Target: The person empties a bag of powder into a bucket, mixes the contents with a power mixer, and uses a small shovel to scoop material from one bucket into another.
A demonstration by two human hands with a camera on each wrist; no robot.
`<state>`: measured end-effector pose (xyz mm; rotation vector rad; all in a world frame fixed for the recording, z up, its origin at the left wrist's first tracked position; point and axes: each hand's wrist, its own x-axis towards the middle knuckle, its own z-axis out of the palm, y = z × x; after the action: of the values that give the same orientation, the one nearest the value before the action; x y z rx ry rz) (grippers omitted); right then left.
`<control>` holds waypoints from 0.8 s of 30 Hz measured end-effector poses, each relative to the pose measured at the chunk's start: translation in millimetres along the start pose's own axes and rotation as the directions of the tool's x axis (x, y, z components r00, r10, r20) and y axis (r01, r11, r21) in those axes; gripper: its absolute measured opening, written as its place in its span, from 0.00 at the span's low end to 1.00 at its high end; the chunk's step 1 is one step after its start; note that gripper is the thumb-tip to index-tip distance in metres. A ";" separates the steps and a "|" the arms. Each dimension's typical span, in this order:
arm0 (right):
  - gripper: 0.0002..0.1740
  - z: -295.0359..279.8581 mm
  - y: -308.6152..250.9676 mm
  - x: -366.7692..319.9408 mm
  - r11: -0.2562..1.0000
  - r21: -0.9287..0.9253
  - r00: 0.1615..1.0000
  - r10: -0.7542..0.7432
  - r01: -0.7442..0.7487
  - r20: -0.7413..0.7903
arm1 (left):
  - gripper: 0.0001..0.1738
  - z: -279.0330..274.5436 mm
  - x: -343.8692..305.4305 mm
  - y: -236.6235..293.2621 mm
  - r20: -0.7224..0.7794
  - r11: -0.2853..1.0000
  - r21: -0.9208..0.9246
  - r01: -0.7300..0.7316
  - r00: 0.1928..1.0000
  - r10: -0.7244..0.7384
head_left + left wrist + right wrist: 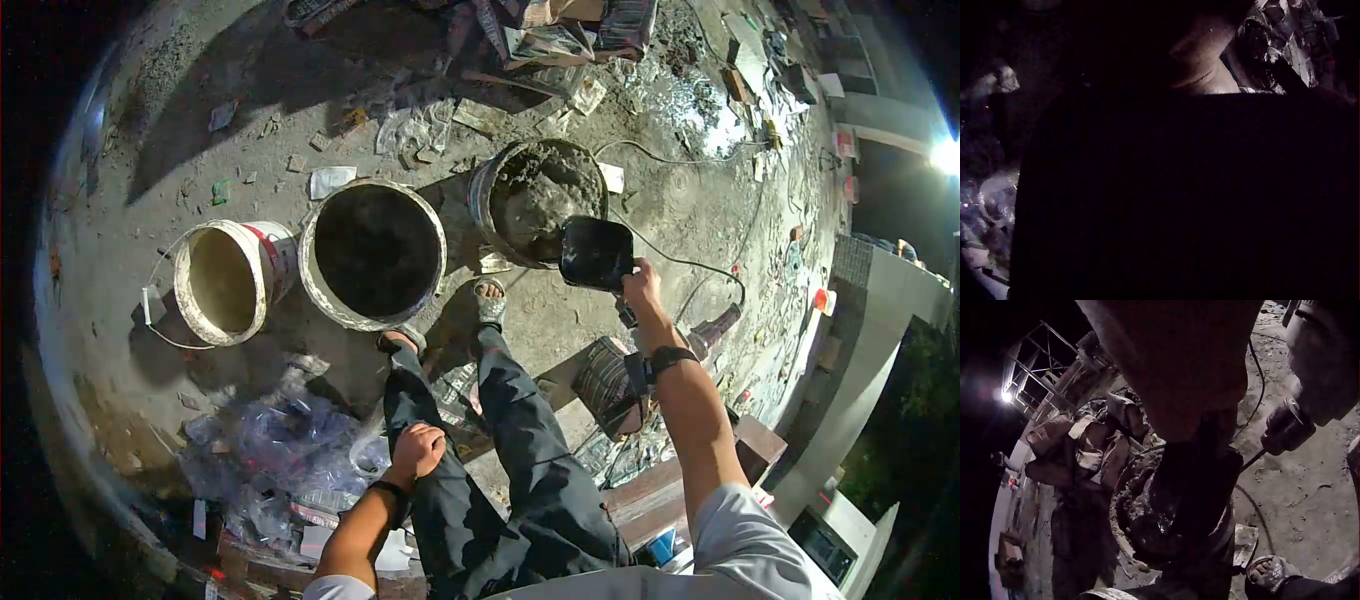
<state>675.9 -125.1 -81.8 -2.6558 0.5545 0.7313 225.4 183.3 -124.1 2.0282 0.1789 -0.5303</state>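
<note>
My right hand [640, 290] grips the handle of a black scoop [596, 253], held at the near rim of a bucket of grey mortar [482, 200]. In the right wrist view the scoop [1179, 500] hangs wet and dark over the mortar bucket [1124, 512]. My left hand [418, 447] rests on my left thigh with its fingers curled and nothing in it. The left wrist view is almost black; only part of the left hand [1204, 59] shows.
A bucket of dark liquid [312, 290] and a tipped white bucket [262, 250] stand left of the mortar. My sandalled feet [489, 300] are beside them. A power tool [715, 328] with a cable lies at the right, crumpled plastic [280, 450] at the left.
</note>
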 end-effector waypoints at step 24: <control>0.23 -9.7 11.5 11.7 0.918 -0.320 0.970 -0.242 0.236 0.021 | 0.12 -6.2 -7.8 -2.4 -0.049 0.991 -0.058 0.118 0.991 -0.121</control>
<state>684.0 -142.4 -82.7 -2.9591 0.1125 0.7784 219.4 190.6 -120.0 1.9870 0.3457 -0.5412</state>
